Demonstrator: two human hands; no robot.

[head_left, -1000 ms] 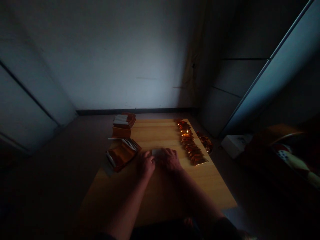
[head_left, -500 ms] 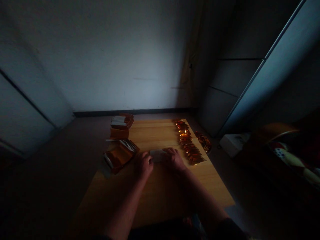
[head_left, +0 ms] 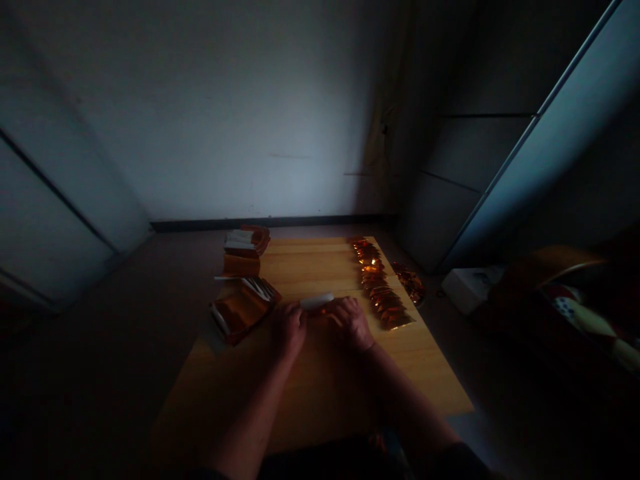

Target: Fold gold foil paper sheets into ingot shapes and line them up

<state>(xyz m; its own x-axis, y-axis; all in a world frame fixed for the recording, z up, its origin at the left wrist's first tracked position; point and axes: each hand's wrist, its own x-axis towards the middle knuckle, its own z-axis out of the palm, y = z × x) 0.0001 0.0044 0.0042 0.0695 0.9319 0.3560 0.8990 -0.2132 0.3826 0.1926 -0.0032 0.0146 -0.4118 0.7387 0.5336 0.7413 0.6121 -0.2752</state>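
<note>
Between my two hands, over the middle of the wooden table [head_left: 310,373], is a small sheet [head_left: 317,302], pale on its upper part and shiny copper along the lower edge. My left hand [head_left: 290,328] has its fingers closed on the sheet's left end. At the right end, my right hand [head_left: 353,323] pinches it with bent fingers. Left of my left hand lies a stack of copper-coloured sheets [head_left: 243,310] with pale edges. A row of folded shiny copper pieces [head_left: 387,305] runs along the table's right side.
More copper and pale sheets [head_left: 242,263] lie at the table's back left. Beyond the right edge is a pile of shiny pieces [head_left: 409,283], with a white box [head_left: 465,290] farther right. A pale wall [head_left: 260,133] stands behind.
The sheet between my hands looked flat and grey before; now its pale part looks curled, with copper showing below. The whole view has shifted slightly.
</note>
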